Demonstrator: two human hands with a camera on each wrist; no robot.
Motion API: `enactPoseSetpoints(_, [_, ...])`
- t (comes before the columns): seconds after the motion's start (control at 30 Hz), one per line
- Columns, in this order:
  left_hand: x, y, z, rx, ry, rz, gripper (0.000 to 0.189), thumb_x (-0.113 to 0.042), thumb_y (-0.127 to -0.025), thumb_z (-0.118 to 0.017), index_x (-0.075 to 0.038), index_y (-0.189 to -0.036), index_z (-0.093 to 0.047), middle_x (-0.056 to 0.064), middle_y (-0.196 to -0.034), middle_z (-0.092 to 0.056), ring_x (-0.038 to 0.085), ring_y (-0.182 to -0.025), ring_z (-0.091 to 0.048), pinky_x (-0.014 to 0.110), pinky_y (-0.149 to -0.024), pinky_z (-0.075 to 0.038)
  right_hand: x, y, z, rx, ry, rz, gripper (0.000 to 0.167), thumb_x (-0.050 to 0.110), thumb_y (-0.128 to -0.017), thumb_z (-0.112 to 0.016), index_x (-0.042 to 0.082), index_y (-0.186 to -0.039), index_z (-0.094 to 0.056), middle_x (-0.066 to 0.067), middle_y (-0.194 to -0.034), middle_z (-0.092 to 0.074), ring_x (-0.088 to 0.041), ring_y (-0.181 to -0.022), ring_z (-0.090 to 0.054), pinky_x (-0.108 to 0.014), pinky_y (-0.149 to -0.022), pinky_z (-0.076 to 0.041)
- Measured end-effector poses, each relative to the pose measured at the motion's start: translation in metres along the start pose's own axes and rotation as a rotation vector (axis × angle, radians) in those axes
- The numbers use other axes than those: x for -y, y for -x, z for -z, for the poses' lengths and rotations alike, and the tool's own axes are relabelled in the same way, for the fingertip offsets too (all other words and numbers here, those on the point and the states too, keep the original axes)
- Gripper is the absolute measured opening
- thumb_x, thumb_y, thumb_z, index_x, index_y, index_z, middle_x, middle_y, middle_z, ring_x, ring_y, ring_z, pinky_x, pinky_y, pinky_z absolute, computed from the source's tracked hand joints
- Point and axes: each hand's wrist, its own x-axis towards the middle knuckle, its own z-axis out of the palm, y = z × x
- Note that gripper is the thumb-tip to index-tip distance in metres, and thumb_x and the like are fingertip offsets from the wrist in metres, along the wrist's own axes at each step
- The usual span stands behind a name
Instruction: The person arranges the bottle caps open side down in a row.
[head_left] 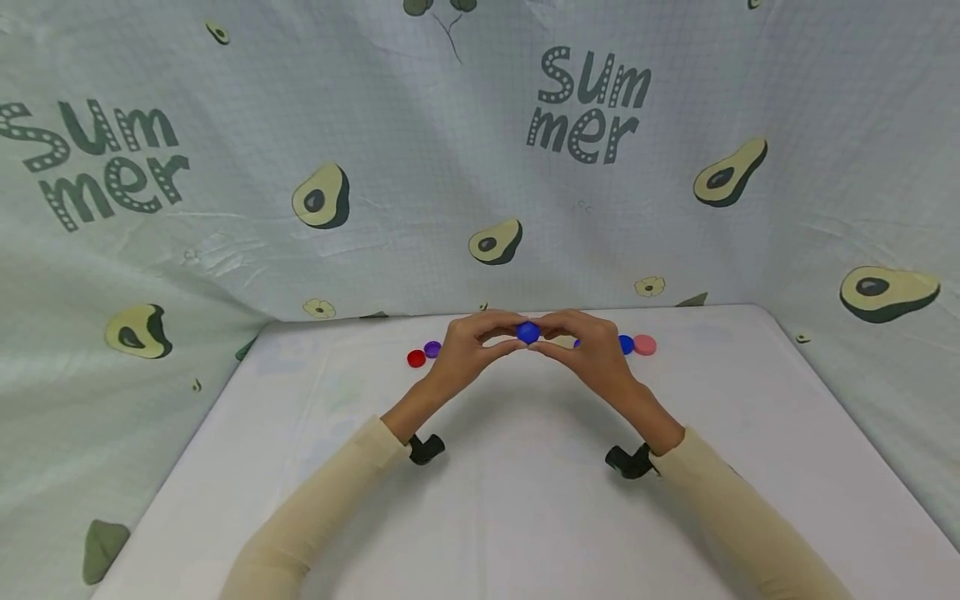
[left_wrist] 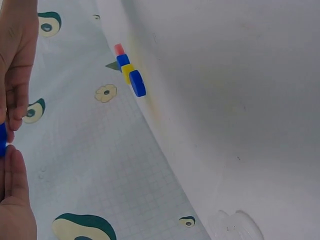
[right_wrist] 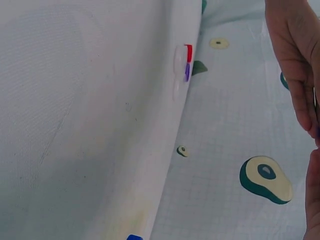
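Out in front, both hands hold one small, rounded blue piece (head_left: 528, 332) raised over the white table. My left hand (head_left: 467, 346) pinches it from the left, thumb below and fingers above. From the right, my right hand (head_left: 592, 343) pinches the same piece, and the fingertips of both hands nearly meet around it. The left wrist view catches only an edge of the blue piece (left_wrist: 2, 140) at its left border. Fingers cover much of its sides, so its exact kind is unclear.
Behind the left hand sit a red disc (head_left: 416, 358) and a purple disc (head_left: 432, 349). Toward the right are a blue disc (head_left: 626, 344), a pink disc (head_left: 645, 344), a yellow piece (left_wrist: 128, 73) and another blue disc (left_wrist: 137, 83). A printed cloth (head_left: 420, 167) hangs behind the table (head_left: 525, 517).
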Motion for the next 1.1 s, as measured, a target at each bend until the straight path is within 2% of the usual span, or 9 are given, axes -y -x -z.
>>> enactPoseSetpoints(0.13, [0.018,0.000,-0.004,-0.012,0.003,0.001,0.034,0.013,-0.083,-0.074,0.011,-0.117,-0.068,0.023,-0.110,-0.072,0.035,-0.103,-0.071,0.038,-0.094,-0.057,0.000,0.002,0.006,0.011,0.009,0.019,0.039,0.005,-0.075,-0.089,0.006,-0.112,-0.075,-0.005,-0.105,-0.077,-0.020,-0.090,-0.075,-0.027,-0.083,-0.060])
enactPoseSetpoints(0.23, [0.029,0.001,-0.006,-0.010,0.019,-0.014,0.033,0.008,-0.084,-0.077,0.006,-0.115,-0.070,0.018,-0.109,-0.073,0.028,-0.099,-0.072,0.038,-0.093,-0.058,-0.001,0.005,0.012,0.032,-0.008,-0.001,0.039,0.003,-0.076,-0.089,0.007,-0.112,-0.074,-0.005,-0.105,-0.076,-0.019,-0.090,-0.075,-0.025,-0.083,-0.059])
enactPoseSetpoints(0.33, [0.030,0.000,-0.008,0.004,0.020,-0.044,0.031,0.006,-0.083,-0.078,0.005,-0.113,-0.072,0.016,-0.108,-0.073,0.024,-0.098,-0.072,0.037,-0.092,-0.059,0.001,0.008,0.017,0.052,-0.024,-0.039,0.039,0.001,-0.076,-0.088,0.006,-0.112,-0.073,-0.004,-0.105,-0.076,-0.018,-0.091,-0.074,-0.023,-0.083,-0.059])
enactPoseSetpoints(0.5, [0.019,-0.001,-0.012,0.017,0.010,-0.067,0.031,0.012,-0.082,-0.077,0.010,-0.112,-0.070,0.022,-0.106,-0.072,0.032,-0.096,-0.071,0.039,-0.090,-0.060,0.003,0.013,0.020,0.077,0.012,-0.113,0.038,0.005,-0.079,-0.087,0.007,-0.113,-0.073,-0.005,-0.107,-0.075,-0.019,-0.092,-0.074,-0.035,-0.083,-0.062])
enactPoseSetpoints(0.6, [0.023,-0.001,-0.015,0.025,0.004,-0.044,0.033,0.010,-0.082,-0.077,0.010,-0.114,-0.070,0.022,-0.107,-0.072,0.033,-0.096,-0.071,0.039,-0.091,-0.059,0.004,0.016,0.022,0.083,0.031,-0.147,0.037,0.006,-0.079,-0.087,0.008,-0.114,-0.073,-0.004,-0.107,-0.075,-0.020,-0.093,-0.074,-0.039,-0.083,-0.062])
enactPoseSetpoints(0.77, [0.029,-0.003,-0.018,0.032,-0.028,-0.017,0.036,0.003,-0.083,-0.080,0.003,-0.118,-0.072,0.014,-0.110,-0.073,0.024,-0.099,-0.072,0.030,-0.093,-0.058,0.005,0.017,0.023,0.066,0.036,-0.164,0.038,0.007,-0.079,-0.087,0.008,-0.114,-0.074,-0.004,-0.107,-0.075,-0.020,-0.094,-0.073,-0.028,-0.086,-0.059])
enactPoseSetpoints(0.93, [0.029,-0.005,-0.023,0.048,-0.033,-0.013,0.035,-0.003,-0.086,-0.079,0.001,-0.120,-0.072,0.012,-0.112,-0.073,0.020,-0.101,-0.071,0.028,-0.094,-0.057,0.005,0.021,0.026,0.037,0.059,-0.173,0.038,0.008,-0.079,-0.087,0.008,-0.115,-0.074,-0.003,-0.104,-0.075,-0.020,-0.093,-0.072,-0.013,-0.087,-0.051])
enactPoseSetpoints(1.1, [0.028,-0.006,-0.027,0.050,-0.063,0.031,0.033,-0.007,-0.087,-0.079,-0.002,-0.120,-0.073,0.009,-0.110,-0.074,0.017,-0.100,-0.071,0.026,-0.094,-0.056,0.004,0.022,0.029,0.049,0.054,-0.172,0.036,0.006,-0.078,-0.087,0.007,-0.112,-0.075,-0.004,-0.106,-0.076,-0.018,-0.093,-0.072,-0.009,-0.087,-0.049])
